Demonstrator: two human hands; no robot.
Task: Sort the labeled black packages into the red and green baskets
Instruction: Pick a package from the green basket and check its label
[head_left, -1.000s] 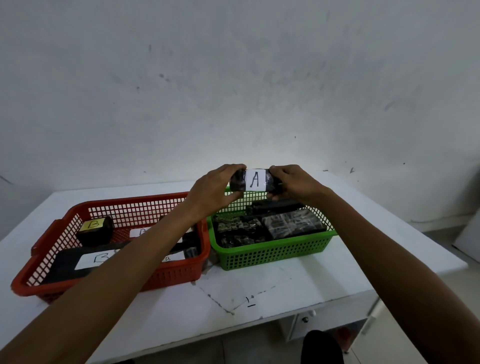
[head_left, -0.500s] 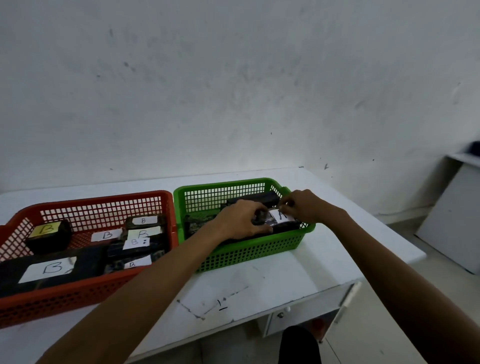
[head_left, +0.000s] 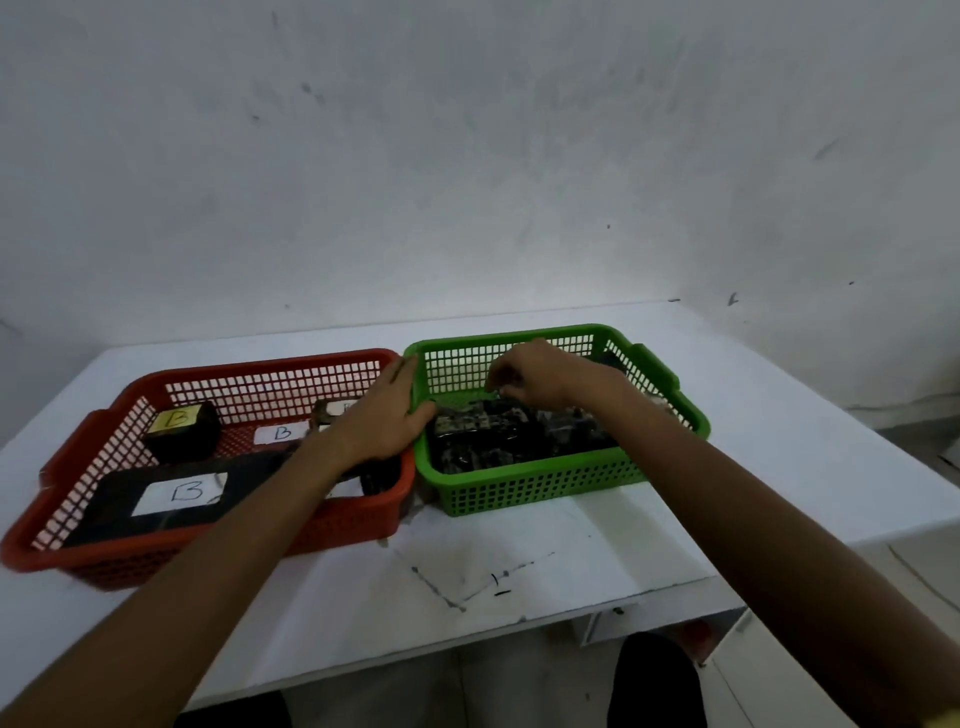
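Just under right-hand fingers (head_left: 501, 375): packages (head_left: 498, 431).

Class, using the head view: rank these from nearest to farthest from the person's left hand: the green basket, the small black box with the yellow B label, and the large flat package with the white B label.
From the left hand:
1. Green basket: touching, just right of the hand.
2. Large flat package: left, front of the red basket.
3. Small black box: left, toward the back.
Items 2 and 3 are close; that ranking is tentative.
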